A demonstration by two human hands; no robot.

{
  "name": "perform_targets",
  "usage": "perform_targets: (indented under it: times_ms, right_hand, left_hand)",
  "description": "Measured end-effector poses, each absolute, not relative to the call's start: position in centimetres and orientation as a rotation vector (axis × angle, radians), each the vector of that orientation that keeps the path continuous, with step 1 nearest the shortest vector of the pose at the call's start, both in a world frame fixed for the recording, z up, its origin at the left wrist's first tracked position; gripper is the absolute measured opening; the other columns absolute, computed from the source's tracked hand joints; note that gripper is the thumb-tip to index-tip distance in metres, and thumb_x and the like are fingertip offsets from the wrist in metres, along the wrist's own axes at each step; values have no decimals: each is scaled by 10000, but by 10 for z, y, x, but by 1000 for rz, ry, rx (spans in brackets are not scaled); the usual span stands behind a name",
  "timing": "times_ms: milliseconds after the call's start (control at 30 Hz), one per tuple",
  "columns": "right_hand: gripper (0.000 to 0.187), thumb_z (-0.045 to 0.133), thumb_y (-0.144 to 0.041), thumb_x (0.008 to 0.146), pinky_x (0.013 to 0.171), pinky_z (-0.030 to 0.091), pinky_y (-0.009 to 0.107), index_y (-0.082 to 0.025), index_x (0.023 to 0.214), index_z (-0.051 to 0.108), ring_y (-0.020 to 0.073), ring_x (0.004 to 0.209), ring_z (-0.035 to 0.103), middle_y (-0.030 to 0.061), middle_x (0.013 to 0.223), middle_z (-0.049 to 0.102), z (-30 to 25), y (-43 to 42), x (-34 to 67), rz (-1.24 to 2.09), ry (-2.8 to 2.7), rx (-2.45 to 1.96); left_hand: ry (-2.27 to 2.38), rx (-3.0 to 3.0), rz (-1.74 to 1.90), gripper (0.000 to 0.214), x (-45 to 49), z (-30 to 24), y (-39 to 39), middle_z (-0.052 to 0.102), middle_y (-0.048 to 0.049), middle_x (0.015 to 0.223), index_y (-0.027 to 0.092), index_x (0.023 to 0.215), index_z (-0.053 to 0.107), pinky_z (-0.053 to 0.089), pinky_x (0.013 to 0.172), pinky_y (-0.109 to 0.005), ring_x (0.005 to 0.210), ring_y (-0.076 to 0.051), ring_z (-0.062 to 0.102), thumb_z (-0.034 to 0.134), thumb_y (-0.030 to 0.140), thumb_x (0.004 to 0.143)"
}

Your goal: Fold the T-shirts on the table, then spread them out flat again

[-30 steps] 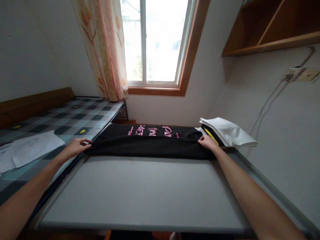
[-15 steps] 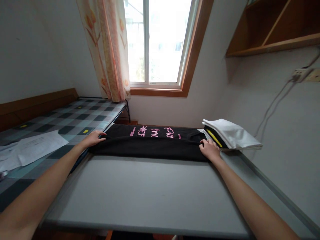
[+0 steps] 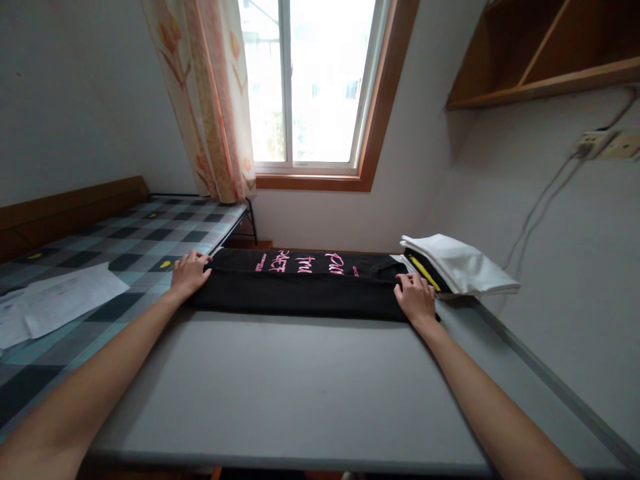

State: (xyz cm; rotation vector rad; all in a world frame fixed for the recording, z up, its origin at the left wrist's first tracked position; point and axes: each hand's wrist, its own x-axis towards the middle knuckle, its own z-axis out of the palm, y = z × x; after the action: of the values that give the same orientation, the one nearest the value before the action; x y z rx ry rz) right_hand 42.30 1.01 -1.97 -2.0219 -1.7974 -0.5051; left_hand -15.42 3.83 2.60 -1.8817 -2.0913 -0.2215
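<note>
A black T-shirt (image 3: 295, 293) with pink lettering lies across the far part of the grey table, its near side folded over in a long strip. At the shirt's left end, my left hand (image 3: 190, 273) rests on the cloth, open, fingers pointing away from me. My right hand (image 3: 416, 297) lies over the other end, near the collar, with its fingers spread on the fabric. The cloth beneath both palms is hidden. Close beyond my right hand sits a stack of folded clothes (image 3: 460, 263), white on top, with black and yellow showing below.
The grey table (image 3: 300, 387) runs toward me. Left of it stands a bed with a checked cover (image 3: 145, 247), papers (image 3: 65, 300) lying on it. A curtain (image 3: 220, 133) hangs beside the window, and a wooden shelf (image 3: 530, 87) is fixed above right, near a socket with a cable.
My left hand has shifted from the shirt's left edge onto its end, its fingers now pointing forward. My right hand has stayed nearly in place. The view has turned slightly right.
</note>
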Motion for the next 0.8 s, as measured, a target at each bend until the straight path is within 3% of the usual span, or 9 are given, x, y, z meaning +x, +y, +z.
perform_targets:
  times_ms: [133,233,367,600,800]
  right_hand:
    - [355,410,-333,932,948,417,411,-180,1122,668,269,1125,565,125,1190,648,-21,11,424,-301,-2041,-1876]
    - [403,411,-356,928,1000,418,427,-166,1191,650,281,1232,520,148,1317,587,-19,10,435,-169,-2096,-1836]
    - [427,404,-260,892,1057,398,408,-145,1239,624,257,1240,524,150,1334,572,-7,-7,465,-107,-2149,-1705]
    - [587,514,-84,681,1013,438,422,-226,1235,647,279,1258,495,111,1367,533,-3,-48,512,-83,-2431,-1697]
    - [449,479,-75,775,922,449,442,-183,1155,692,301,1142,538,144,1223,608,-1,-58,494,-457,-2442,-1701]
  left_hand:
    - [-1813,-2358,-278,429,-145,11,33,615,-101,1234,214,1186,642,429,981,-398,1123,-266,582,413,435,898]
    - [-1711,-2662,-324,489,-152,6,25,641,-75,1232,234,1179,661,423,1013,-349,1153,-247,580,435,539,871]
    - [-1757,-2676,-428,507,-172,20,-4,650,-77,1224,229,1142,690,422,1020,-336,1140,-250,585,471,571,839]
    - [-1982,-2640,-273,441,-210,29,-46,631,-61,1264,262,1115,699,362,1056,-364,1166,-263,545,641,373,692]
    - [-1758,-2527,-163,368,-220,13,-39,651,-70,1174,227,1081,700,422,965,-385,1040,-260,602,527,210,756]
